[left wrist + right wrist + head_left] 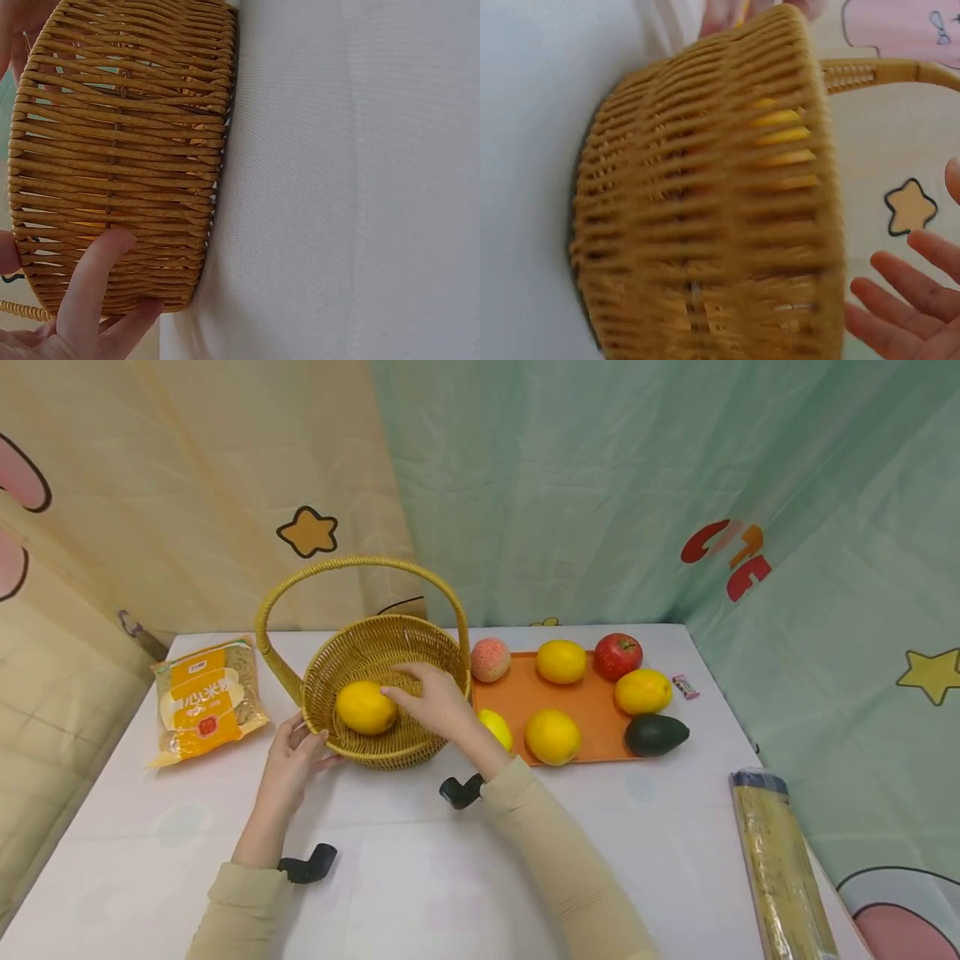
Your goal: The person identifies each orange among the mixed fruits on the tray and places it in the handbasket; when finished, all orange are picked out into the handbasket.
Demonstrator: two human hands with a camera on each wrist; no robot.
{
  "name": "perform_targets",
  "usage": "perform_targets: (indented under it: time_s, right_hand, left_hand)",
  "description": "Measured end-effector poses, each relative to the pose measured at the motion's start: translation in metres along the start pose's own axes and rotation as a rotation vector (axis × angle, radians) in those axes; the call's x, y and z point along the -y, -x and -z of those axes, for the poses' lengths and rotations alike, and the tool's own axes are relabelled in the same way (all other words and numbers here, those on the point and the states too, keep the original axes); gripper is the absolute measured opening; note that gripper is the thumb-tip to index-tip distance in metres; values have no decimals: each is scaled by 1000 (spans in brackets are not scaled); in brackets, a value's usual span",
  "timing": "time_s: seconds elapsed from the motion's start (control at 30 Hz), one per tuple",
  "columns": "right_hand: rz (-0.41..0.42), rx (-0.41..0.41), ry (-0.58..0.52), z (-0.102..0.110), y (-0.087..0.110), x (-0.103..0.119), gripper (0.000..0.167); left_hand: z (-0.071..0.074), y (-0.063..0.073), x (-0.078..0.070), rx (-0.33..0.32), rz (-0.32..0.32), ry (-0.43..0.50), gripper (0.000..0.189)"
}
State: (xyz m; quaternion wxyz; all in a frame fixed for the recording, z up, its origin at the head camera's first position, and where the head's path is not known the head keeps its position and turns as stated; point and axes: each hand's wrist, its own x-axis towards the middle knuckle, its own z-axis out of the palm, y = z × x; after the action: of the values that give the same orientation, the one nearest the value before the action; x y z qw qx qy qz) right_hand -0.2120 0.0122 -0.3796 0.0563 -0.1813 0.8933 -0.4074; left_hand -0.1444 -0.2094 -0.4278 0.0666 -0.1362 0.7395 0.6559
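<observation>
A wicker basket (pixel 375 758) with a tall hooped handle stands left of the middle of the table, a yellow, rounded fruit (pixel 366 707) inside it. At its near left edge my left hand (pixel 288 764) grips the rim, the fingers against the outer weave, as the left wrist view shows of the basket (pixel 127 150). My right hand (pixel 438 700) is over the right side of the basket, its thumb close to the fruit; whether they touch is unclear. Its fingers (pixel 911 289) look spread and relaxed in the right wrist view, with nothing held.
Right of the basket is an orange tray (pixel 517 689) with yellow fruits (pixel 552 737), a peach (pixel 491 660), a red apple (pixel 618 657) and a dark green avocado (pixel 656 735). A yellow food packet (pixel 206 702) lies left. A long wrapped packet (pixel 780 864) lies by the right edge.
</observation>
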Motion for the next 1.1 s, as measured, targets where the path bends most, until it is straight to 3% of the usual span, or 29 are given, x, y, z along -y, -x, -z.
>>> perform_targets:
  time_s: [0.23, 0.4, 0.77, 1.1]
  right_hand:
    - [90, -123, -193, 35, 31, -25, 39]
    - [78, -186, -238, 58, 57, -48, 36]
    - [-15, -294, -134, 95, 104, -92, 37]
    - [-122, -322, -70, 105, 123, -118, 39]
  left_hand:
    - [0, -1, -1, -5, 1, -2, 68]
    - [0, 0, 0, -1, -13, 13, 68]
    - [1, -1, 0, 1, -10, 16, 69]
    - [2, -2, 1, 19, -7, 74, 69]
